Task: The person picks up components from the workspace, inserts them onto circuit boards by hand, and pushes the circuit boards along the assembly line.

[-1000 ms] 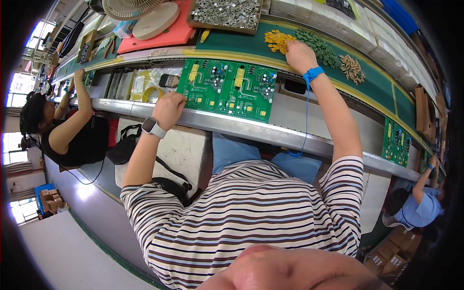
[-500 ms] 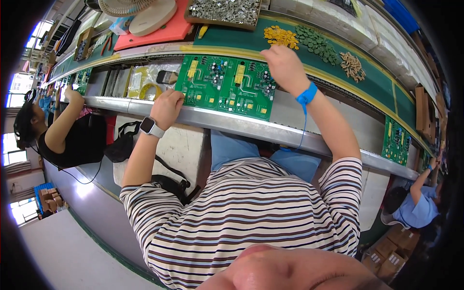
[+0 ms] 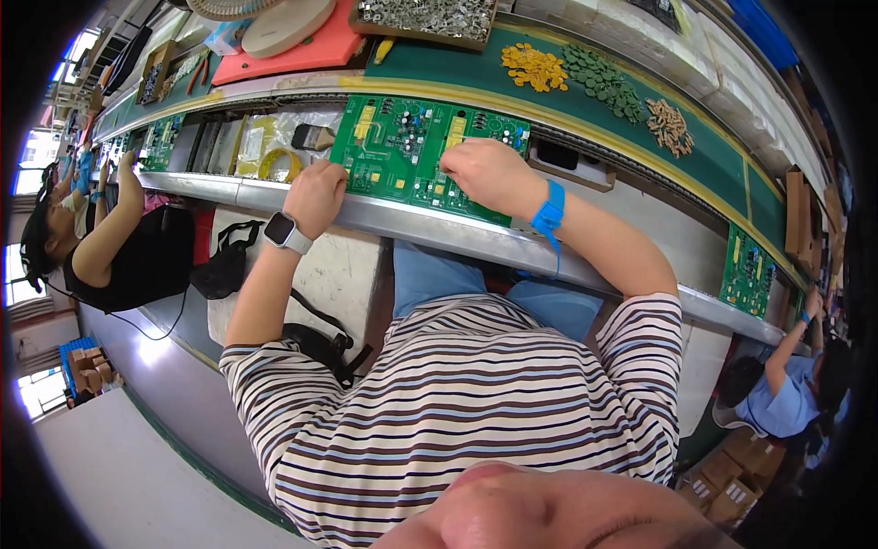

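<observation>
My left hand curled on the board near edge, right hand fingers bunched mid-board, contents untellable, yellow parts beyond the board

Striped short-sleeved shirt in white and dark lines, grey watch on left wrist, blue band on right wrist, blue trousers

Green circuit board, blue wristband
</observation>
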